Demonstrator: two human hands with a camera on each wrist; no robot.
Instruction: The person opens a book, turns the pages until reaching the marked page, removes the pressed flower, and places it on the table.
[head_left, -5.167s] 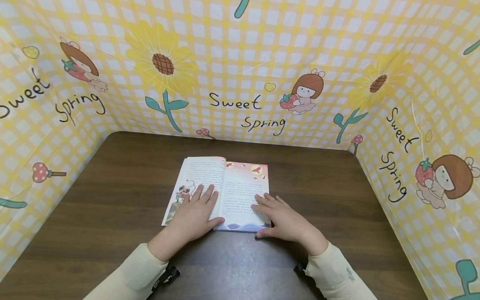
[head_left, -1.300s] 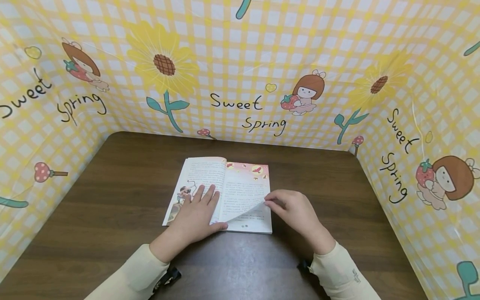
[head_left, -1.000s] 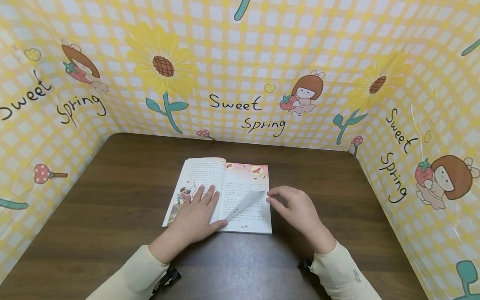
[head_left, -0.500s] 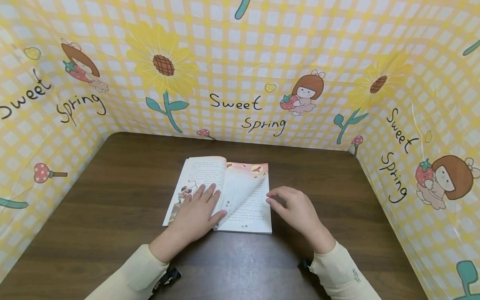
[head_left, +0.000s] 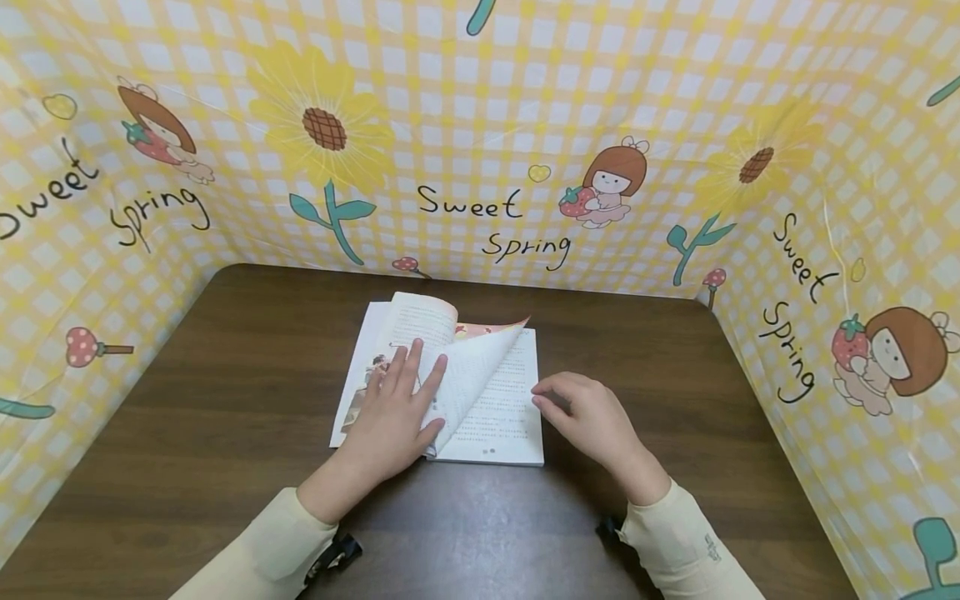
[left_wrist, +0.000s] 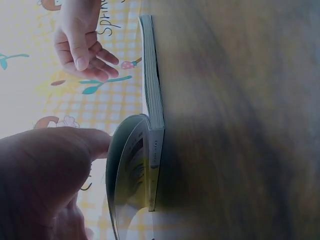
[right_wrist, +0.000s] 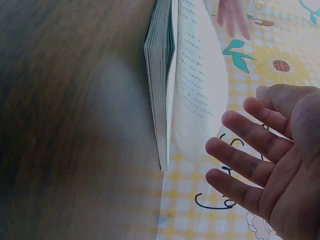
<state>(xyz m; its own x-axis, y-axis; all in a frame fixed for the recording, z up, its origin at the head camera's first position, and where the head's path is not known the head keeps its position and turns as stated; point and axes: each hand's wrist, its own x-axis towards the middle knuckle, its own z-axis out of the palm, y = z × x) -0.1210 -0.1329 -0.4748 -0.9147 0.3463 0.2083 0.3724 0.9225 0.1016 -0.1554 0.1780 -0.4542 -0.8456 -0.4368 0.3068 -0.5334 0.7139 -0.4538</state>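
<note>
Under your left hand (head_left: 390,417) the fingers (head_left: 417,367) lie spread, catching the turning page (head_left: 480,367); slide them flat toward the spine so it doesn't crease. Your right hand (head_left: 592,417) hovers loose, holding nothing, beside the book (head_left: 502,417), which lies open mid-counter (head_left: 225,433).

The head view is evenly and brightly lit, with soft shadows cast on the tabletop (head_left: 225,433) and lines bowed toward the edges. Both wrist views are dimmer and backlit; the wood is blurred, and nearby fingers (right_wrist: 240,170) are seen out of focus.
</note>
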